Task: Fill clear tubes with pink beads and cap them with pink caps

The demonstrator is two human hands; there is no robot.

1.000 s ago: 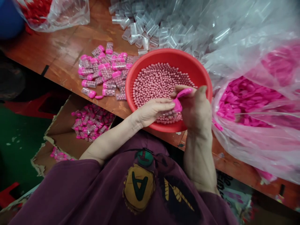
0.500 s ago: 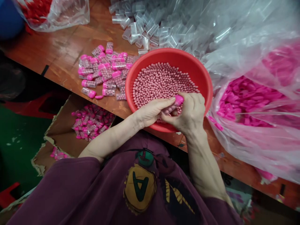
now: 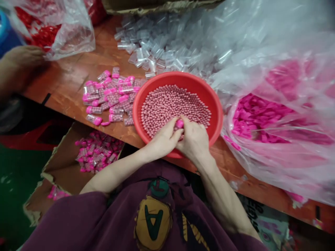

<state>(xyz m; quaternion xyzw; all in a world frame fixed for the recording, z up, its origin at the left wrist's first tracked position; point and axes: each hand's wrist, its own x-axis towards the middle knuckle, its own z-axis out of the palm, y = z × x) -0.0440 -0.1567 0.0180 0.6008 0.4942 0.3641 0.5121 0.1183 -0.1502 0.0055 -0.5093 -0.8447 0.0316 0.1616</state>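
Note:
Over the near rim of a red bowl [image 3: 217, 115] full of small pink beads [image 3: 172, 104], my two hands meet around one clear vial with a pink cap [image 3: 179, 123]. My left hand [image 3: 163, 139] grips it from the left, my right hand [image 3: 194, 139] from the right. Only the cap and a little of the vial show between the fingers. Left of the bowl lies a pile of bead-filled, pink-capped vials [image 3: 112, 96]. Behind the bowl are many empty clear tubes [image 3: 162, 48].
A plastic bag of pink caps [image 3: 256, 118] stands at the right. Below the table's left edge, a cardboard box [image 3: 61, 157] holds more filled vials. Another person's hand [image 3: 24, 55] is by a bag of red pieces [image 3: 45, 36] at the upper left.
The view has shifted. My hands have closed in around the vial, which is now more upright and more covered. Another person's hand has appeared at the left edge.

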